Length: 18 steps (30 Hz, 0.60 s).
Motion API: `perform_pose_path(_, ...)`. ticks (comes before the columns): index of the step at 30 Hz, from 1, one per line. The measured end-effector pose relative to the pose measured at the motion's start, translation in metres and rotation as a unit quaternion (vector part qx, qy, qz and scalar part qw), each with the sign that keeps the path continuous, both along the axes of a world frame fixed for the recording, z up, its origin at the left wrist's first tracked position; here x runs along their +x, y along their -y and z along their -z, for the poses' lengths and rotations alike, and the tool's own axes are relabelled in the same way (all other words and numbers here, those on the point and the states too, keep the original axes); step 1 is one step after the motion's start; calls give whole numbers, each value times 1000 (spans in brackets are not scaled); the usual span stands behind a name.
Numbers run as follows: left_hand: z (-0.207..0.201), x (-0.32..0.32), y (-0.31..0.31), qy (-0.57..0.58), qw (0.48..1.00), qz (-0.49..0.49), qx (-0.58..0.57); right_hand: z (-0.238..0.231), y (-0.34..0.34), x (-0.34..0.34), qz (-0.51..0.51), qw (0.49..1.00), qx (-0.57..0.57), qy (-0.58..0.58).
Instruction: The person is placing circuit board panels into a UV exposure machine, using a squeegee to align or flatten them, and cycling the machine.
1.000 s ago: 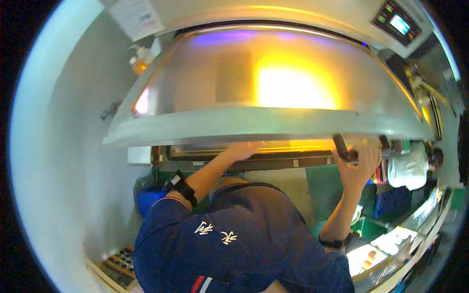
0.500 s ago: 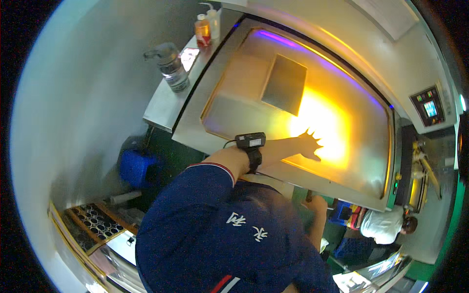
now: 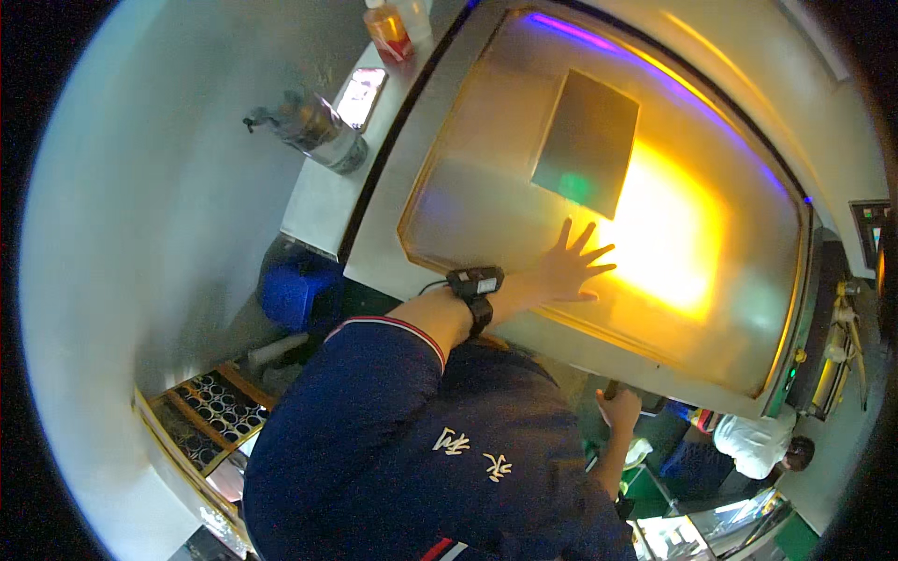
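My left hand (image 3: pixel 575 264) is stretched over the near part of a large framed, film-like sheet (image 3: pixel 477 201), fingers spread flat with nothing in them. Just beyond its fingertips lies a dark rectangular panel (image 3: pixel 594 140), with a green reflection on its near end. To the right of the hand, a bright yellow glow (image 3: pixel 673 229) lights the sheet. My right hand (image 3: pixel 620 409) is below the frame's front edge, fingers closed around a short dark handle (image 3: pixel 612 387). What the handle joins is hard to see. On my left wrist sits a strapped black device (image 3: pixel 475 282).
A side ledge at left carries a clear water jug (image 3: pixel 323 140), a lit phone (image 3: pixel 362 98) and an orange-red bottle (image 3: pixel 388 33). A blue bin (image 3: pixel 297 294) stands below. At lower right a person in white (image 3: pixel 756 444) works beside other equipment.
My left hand has moved left off the brightest glow, toward the panel's near end, fingers spread. A green reflection now shows on the panel. My right hand stays by the handle; the view has shifted.
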State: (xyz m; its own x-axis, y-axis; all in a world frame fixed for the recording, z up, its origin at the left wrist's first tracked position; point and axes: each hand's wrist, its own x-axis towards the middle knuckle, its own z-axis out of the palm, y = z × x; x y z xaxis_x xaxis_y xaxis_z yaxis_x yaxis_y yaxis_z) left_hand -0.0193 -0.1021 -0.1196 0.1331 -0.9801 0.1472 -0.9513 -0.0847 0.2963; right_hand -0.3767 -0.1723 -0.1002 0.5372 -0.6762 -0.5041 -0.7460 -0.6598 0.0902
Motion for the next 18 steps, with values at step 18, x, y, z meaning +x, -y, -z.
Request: perform_pose_path(18,2,8,15,136,990,10,46,150,93,-187,122,868,336,345)
